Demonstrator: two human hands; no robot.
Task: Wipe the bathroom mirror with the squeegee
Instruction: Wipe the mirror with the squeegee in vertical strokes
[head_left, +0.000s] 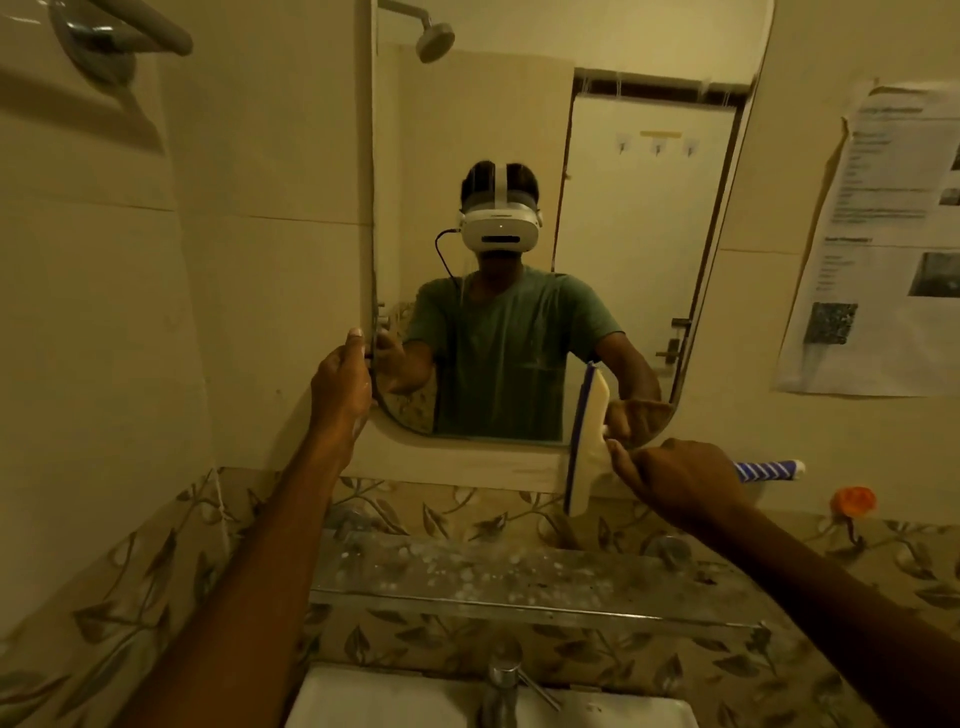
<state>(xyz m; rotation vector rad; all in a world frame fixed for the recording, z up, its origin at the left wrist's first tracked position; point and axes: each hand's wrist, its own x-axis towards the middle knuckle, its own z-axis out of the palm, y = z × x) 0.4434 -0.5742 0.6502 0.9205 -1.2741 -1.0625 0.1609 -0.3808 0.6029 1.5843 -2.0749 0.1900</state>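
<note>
The right hand (680, 480) is closed around the squeegee (586, 441), whose blade stands nearly upright across the mirror's (519, 130) lower right edge, overlapping the frame below. The left hand (340, 382) grips the mirror's left edge, thumb at the rim. Below, a glass shelf (467, 577) sits bare above the sink (363, 701) and tap (501, 686). A papered notice (883, 234) hangs to the right.

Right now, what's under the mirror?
Below the mirror a spotted glass shelf sticks out from leaf-patterned tiles, with a tap and white sink lower down. The forearms hide some tiles.
</note>
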